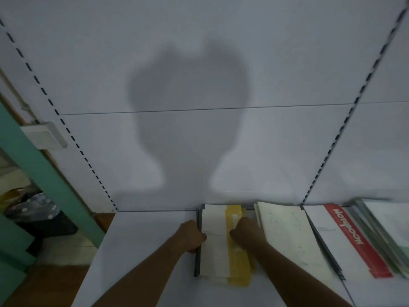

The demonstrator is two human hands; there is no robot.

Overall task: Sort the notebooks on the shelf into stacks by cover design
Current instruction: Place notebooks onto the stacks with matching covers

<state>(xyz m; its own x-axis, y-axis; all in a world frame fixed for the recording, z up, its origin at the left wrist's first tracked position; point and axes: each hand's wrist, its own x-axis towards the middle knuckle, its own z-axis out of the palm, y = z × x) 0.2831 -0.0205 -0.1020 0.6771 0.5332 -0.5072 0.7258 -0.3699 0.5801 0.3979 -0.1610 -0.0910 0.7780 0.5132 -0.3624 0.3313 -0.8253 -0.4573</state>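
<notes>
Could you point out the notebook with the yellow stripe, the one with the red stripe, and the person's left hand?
white notebook with yellow stripe [238, 262]: head view, on the yellow band.
white notebook with red stripe [352, 238]: head view, on the red band.
left hand [191, 237]: head view, on its back.

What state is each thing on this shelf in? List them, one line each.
Yellow-band notebook stack: lying flat, edges uneven, held on both sides.
Left hand: gripping the stack's left edge.
Right hand: curled on the yellow band.
Cream speckled notebook: flat, closed, untouched.
Red-band notebook: flat, closed, topping its pile.
Green-edged pile: fanned, blurred.
</notes>
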